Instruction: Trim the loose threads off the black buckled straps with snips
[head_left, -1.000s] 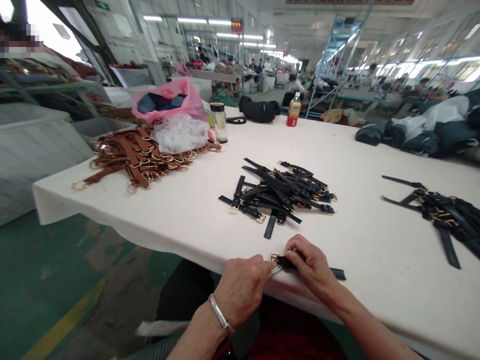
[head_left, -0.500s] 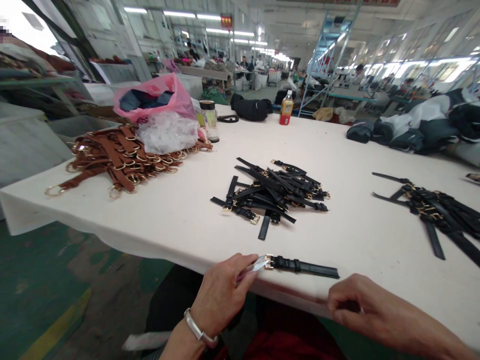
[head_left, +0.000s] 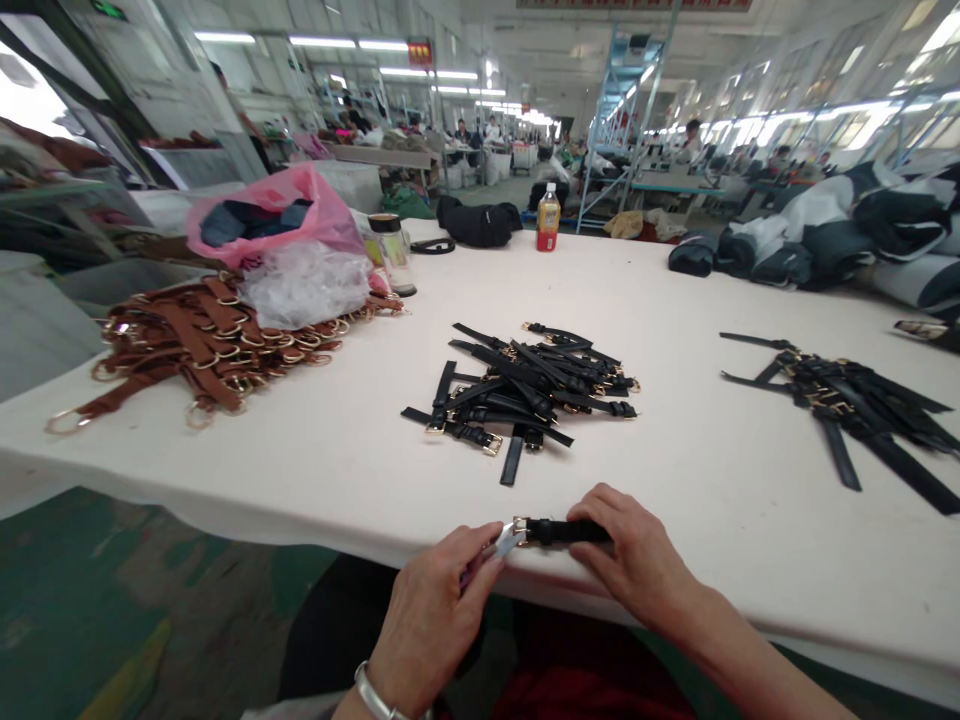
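Note:
A black strap [head_left: 559, 531] with a gold buckle lies at the near edge of the white table [head_left: 360, 450]. My right hand [head_left: 637, 560] rests on it, fingers curled over the strap and covering its right end. My left hand [head_left: 439, 610] is closed on a small pair of metal snips [head_left: 504, 541], whose tip sits at the strap's buckle. A silver bracelet is on my left wrist. Beyond the hands lies a pile of black buckled straps [head_left: 525, 390].
A second heap of black straps [head_left: 847, 405] lies at right, brown straps with gold rings [head_left: 202, 345] at left by a pink plastic bag [head_left: 277, 215]. A jar [head_left: 391, 252], a bottle [head_left: 548, 217], a black bag [head_left: 476, 222] and folded dark cloth [head_left: 817, 245] sit further back.
My right hand left the strap, dropped off the table's edge to the right, then came back and now lies on the strap again. The left hand has kept the snips at the buckle.

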